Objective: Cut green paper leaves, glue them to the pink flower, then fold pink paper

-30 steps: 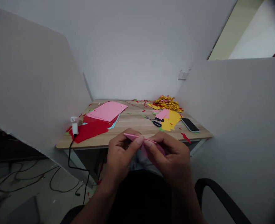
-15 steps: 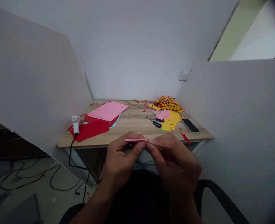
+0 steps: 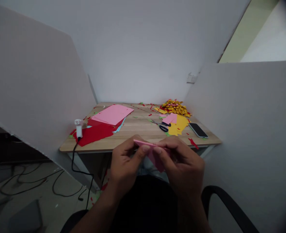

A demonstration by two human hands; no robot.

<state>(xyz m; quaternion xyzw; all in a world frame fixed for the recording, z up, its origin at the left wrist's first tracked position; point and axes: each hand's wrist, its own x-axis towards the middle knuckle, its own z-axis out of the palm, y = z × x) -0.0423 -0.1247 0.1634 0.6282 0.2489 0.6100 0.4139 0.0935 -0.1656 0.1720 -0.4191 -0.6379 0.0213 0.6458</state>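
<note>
A small folded piece of pink paper (image 3: 154,157) is held in front of my body, just short of the table's front edge. My left hand (image 3: 127,161) pinches its left side between thumb and fingers. On the other side my right hand (image 3: 181,161) grips it the same way, and both thumbs lie close together along its upper edge. The paper's lower part hangs down between the thumbs. My palms and fingers hide the rest of it.
On the wooden table (image 3: 138,129) lie pink sheets (image 3: 112,115), red paper (image 3: 94,135), scissors (image 3: 163,127), yellow pieces (image 3: 180,124), a phone (image 3: 198,130) and a pile of folded yellow paper (image 3: 175,108). A white corded device (image 3: 79,128) stands left. Partitions flank both sides.
The pink paper has tilted, so its face now shows below the thumbs where mostly its edge showed before. My right hand has shifted slightly left and up.
</note>
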